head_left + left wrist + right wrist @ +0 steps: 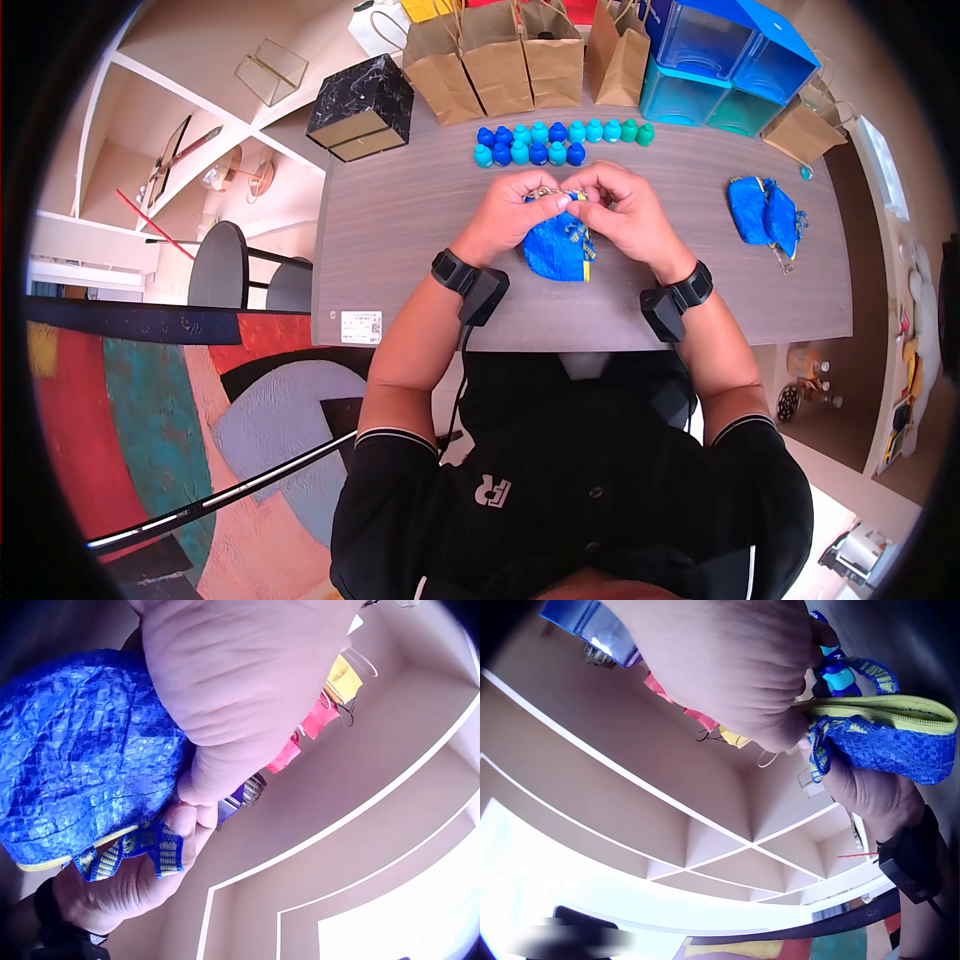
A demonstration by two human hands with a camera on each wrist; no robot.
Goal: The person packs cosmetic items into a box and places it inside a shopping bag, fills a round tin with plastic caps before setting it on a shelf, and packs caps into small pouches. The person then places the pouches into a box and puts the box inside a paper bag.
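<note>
A small blue pouch (556, 248) with yellow edging hangs over the table between both hands. My left hand (512, 215) and right hand (632, 215) pinch its top edge, thumbs and fingertips close together. In the left wrist view the crinkled blue pouch (90, 750) fills the left side, with a patterned strap (169, 851) beside the fingers. In the right wrist view the pouch (900, 750) shows a yellow-green zipper (900, 709) along its top. Behind the hands, blue, turquoise and green bottle-like pieces (540, 153) stand in two rows.
More blue pouches (765, 212) lie at the table's right. Brown paper bags (500, 65), a black marbled box (362, 108) and blue and teal drawer boxes (700, 60) line the back. A white label (361, 326) is at the table's front left corner.
</note>
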